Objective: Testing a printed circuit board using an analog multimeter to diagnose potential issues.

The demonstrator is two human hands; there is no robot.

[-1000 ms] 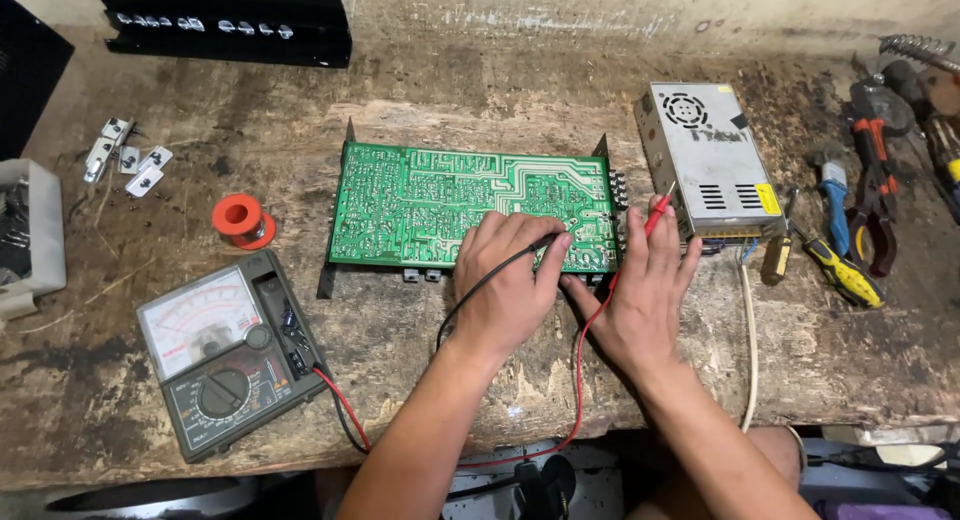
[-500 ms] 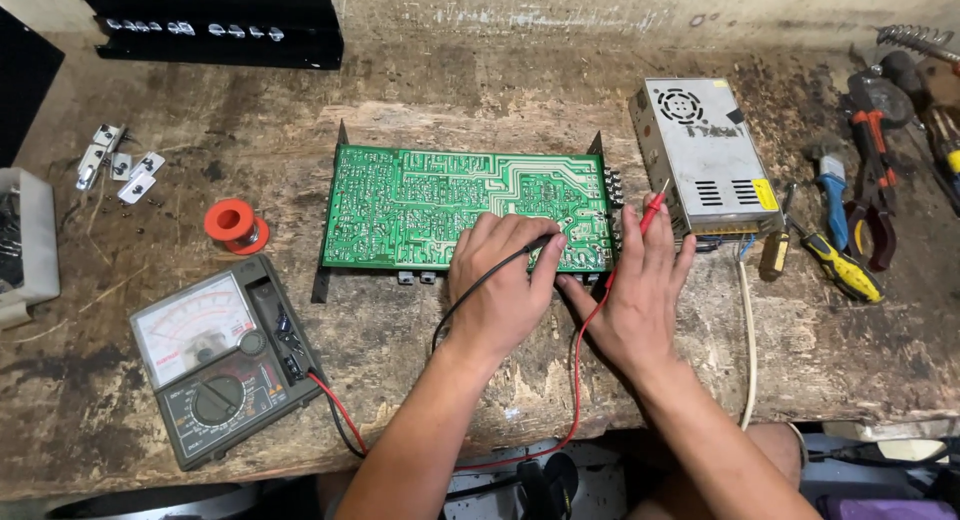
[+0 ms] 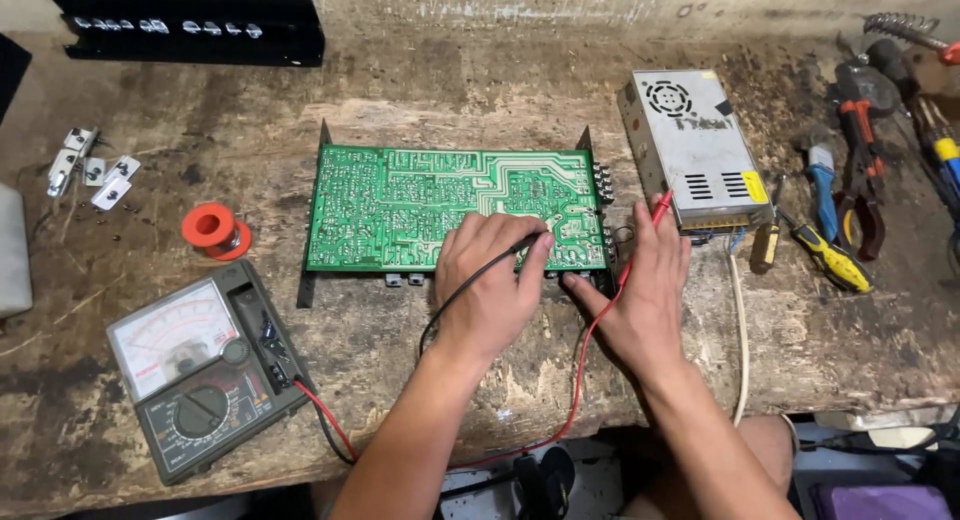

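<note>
Resting on the green circuit board [image 3: 420,205] mid-tabletop [image 3: 820,330], the left hand [image 3: 490,280] pinches the black probe [image 3: 528,244]; the right hand [image 3: 645,290], beside the board's right edge, grips the red probe [image 3: 662,206].

Worn wooden workbench [image 3: 420,380] carries circuit board [image 3: 400,210], multimeter [image 3: 200,365], power supply [image 3: 695,165].

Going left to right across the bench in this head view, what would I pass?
Metal brackets → orange solder spool → meter → green circuit board → left hand → right hand → grey power supply → yellow screwdriver.
</note>
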